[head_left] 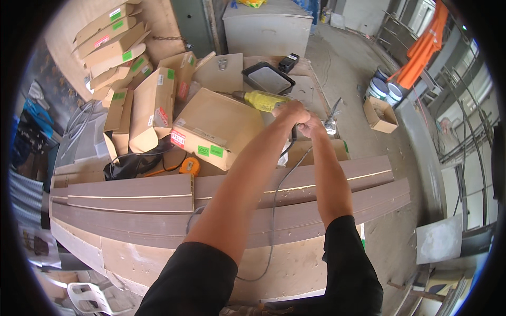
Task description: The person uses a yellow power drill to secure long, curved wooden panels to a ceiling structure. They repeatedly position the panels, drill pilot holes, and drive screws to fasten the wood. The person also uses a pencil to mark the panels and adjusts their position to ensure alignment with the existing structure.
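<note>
A yellow-green power drill (262,100) is held level over the table, its dark chuck (239,95) pointing left above a closed cardboard box (221,124). My left hand (291,112) is closed around the rear of the drill. Pressed close beside it is my right hand (312,126), its fingers closed; what lies inside them is hidden. A grey cord (275,205) hangs below the hands and loops over the brown boards (295,210). Just right of my right hand, a small metal object (330,126) is hard to make out.
Opened cardboard boxes (153,113) crowd the left side, with more stacked (110,37) behind. A tape measure (190,166) and a black bag (134,166) lie before them. Farther back are a black tray (269,78) and a black case (288,62). Paint buckets (377,88) stand on the floor.
</note>
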`<state>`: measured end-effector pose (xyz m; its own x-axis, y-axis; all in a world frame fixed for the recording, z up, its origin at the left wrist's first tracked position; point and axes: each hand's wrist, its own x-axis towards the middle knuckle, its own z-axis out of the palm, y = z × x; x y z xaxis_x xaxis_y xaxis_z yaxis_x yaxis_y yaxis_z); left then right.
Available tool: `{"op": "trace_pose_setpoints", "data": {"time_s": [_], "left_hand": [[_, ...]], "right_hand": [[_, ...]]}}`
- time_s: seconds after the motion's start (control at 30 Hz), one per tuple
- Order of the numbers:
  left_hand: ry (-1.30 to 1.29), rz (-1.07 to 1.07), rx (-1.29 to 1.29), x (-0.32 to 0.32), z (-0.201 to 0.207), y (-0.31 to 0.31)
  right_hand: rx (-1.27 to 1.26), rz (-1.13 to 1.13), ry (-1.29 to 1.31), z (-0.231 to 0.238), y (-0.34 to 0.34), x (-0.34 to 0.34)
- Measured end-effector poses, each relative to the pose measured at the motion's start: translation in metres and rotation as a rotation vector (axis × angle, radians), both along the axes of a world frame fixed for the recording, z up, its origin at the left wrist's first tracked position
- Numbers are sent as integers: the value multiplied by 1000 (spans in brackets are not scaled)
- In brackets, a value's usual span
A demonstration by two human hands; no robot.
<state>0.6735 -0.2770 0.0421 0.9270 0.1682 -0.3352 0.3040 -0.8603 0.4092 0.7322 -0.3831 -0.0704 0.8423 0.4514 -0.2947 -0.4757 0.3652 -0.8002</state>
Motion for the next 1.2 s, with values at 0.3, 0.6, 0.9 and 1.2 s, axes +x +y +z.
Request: {"op": "trace_pose_setpoints", "data": {"time_s": [0.3, 0.6, 0.9, 1.2], "left_hand": [[-157, -21, -66, -2, 39, 3], [-780, -27, -425, -32, -56, -10], [-889, -209, -417, -229, -34, 34], [-699, 571, -262, -549, -93, 212]], "right_hand": [[140, 335, 129, -43, -37, 27], [170, 173, 78, -64, -52, 35], [-536, -44, -61, -19, -35, -25], [-832, -65, -383, -14, -97, -90]]}}
